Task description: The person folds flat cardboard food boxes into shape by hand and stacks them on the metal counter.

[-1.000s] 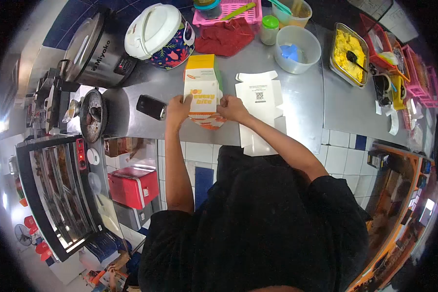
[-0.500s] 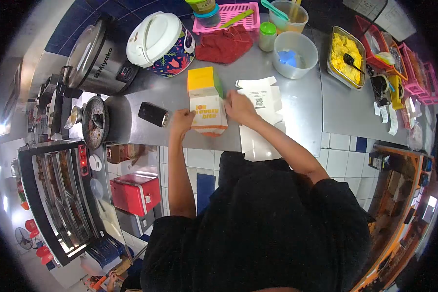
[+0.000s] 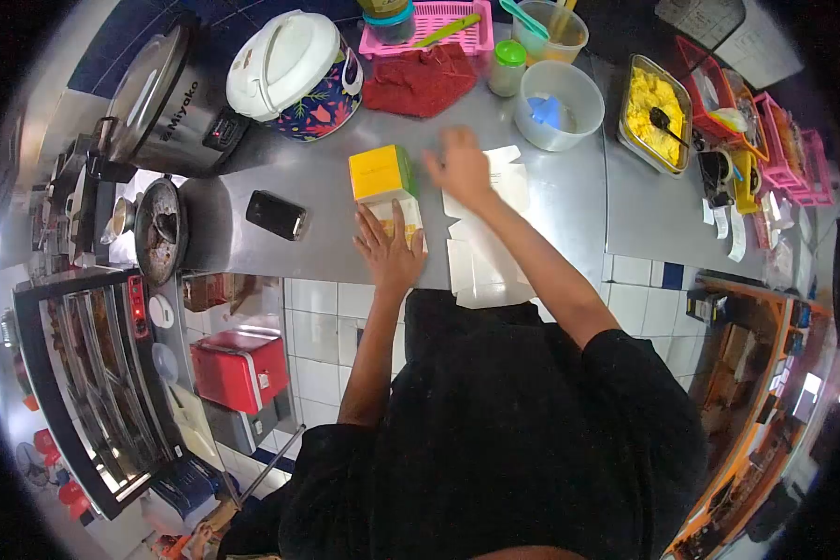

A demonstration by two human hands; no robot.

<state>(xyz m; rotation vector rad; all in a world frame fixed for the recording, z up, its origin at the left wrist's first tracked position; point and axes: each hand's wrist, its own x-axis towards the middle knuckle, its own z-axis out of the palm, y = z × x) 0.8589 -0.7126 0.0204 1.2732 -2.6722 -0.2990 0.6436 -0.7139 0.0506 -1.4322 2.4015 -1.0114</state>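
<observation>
A small yellow, green and white cardboard box (image 3: 373, 175) stands on the steel counter in front of me. My left hand (image 3: 390, 247) lies with spread fingers over its near white part, covering most of the orange print there. My right hand (image 3: 461, 168) is to the right of the box, over the far end of a flat white carton blank (image 3: 483, 266). Motion smears its fingers, and I see nothing held in it. The blank's near end reaches the counter's front edge.
A dark phone (image 3: 276, 216) lies left of the box. Behind stand a floral rice cooker (image 3: 315, 98), a red cloth (image 3: 422, 82), a green-lidded jar (image 3: 507, 70) and a clear tub (image 3: 560, 131). A glass dish of yellow food (image 3: 651, 103) with a black spoon sits right.
My left hand has gone from pinching the box's left side to lying spread on it. My right hand has moved off the box, away from me. Less of the box's white printed part shows.
</observation>
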